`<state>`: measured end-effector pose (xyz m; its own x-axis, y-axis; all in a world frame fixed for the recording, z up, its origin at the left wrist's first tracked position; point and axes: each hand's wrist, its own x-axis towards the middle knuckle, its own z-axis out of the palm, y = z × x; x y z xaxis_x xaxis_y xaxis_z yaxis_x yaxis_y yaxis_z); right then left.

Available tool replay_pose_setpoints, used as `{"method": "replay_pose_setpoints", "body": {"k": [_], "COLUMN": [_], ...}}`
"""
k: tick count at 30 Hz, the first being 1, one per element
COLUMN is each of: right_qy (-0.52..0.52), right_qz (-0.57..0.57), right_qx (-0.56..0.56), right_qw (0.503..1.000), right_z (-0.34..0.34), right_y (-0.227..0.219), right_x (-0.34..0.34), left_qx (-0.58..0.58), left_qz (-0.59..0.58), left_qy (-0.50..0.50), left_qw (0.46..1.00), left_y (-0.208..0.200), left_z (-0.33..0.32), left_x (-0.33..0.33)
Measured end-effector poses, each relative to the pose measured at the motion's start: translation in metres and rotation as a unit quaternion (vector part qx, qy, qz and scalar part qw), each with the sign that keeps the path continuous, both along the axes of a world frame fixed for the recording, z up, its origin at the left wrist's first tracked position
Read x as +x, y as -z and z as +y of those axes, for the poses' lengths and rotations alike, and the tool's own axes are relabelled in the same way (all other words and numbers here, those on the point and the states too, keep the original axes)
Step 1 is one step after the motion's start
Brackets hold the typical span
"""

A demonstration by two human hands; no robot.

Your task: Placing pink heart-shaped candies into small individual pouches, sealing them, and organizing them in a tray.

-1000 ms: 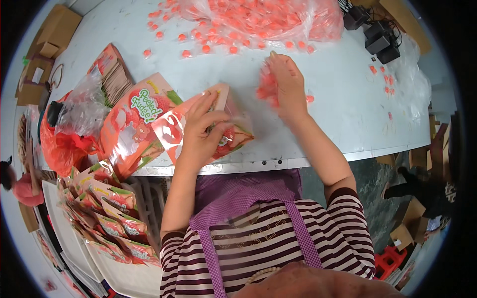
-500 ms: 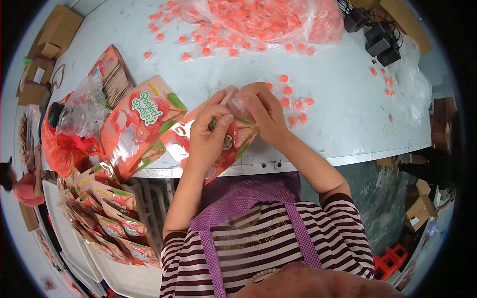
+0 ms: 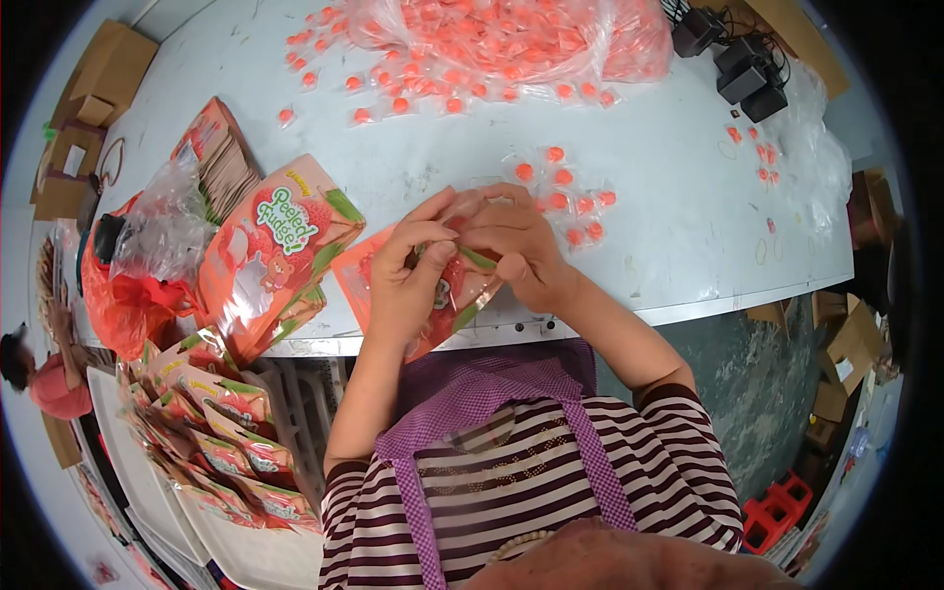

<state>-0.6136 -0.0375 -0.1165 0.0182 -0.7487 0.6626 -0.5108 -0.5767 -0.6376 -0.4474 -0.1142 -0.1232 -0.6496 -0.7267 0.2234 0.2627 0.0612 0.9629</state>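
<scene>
A flat red-orange candy pouch (image 3: 429, 339) with a green corner is tilted between my hands at the table's front edge. My left hand (image 3: 405, 280) is closed on its left part, thumb across the front. Closed at the pouch's upper right edge is my right hand (image 3: 526, 246), with its thumb near the corner and fingers bent over the top. My fingers hide the pouch's mouth and anything inside it. Just beyond my right hand lie several small clear-wrapped red candies (image 3: 558, 201).
Flat pouches (image 3: 280, 226) are stacked to the left, beside a red plastic bag (image 3: 133, 320). Filled pouches (image 3: 221, 433) stand on a white tray at lower left. A large clear bag of candies (image 3: 511, 39) lies at the back. Black adapters (image 3: 752, 79) sit back right.
My right hand has rotated and its fingers have curled over the pouch's top edge, its thumb now showing near the corner. My left hand keeps its hold on the pouch.
</scene>
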Motion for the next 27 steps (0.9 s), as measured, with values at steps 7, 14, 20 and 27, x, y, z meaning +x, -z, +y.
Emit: {"method": "replay_pose_setpoints", "body": {"k": [7, 14, 20, 27], "right_qy": [0.13, -0.051, 0.288, 0.266], "right_qz": [0.031, 0.072, 0.178, 0.338], "right_qx": [-0.062, 0.036, 0.119, 0.258], "right_qw": [0.989, 0.995, 0.933, 0.865], "right_z": [0.004, 0.014, 0.037, 0.028], "right_y": [-0.011, -0.02, -0.003, 0.035], "right_x": [0.013, 0.011, -0.056, -0.067], "left_qx": [0.015, -0.002, -0.049, -0.105], "left_qz": [0.08, 0.141, 0.111, 0.084], "left_qy": [0.007, 0.068, -0.059, -0.031], "left_qw": [0.997, 0.988, 0.991, 0.99], "left_y": [-0.003, 0.0, 0.003, 0.001], "left_z": [-0.007, -0.009, -0.027, -0.021], "left_x": [0.004, 0.011, 0.029, 0.021]}}
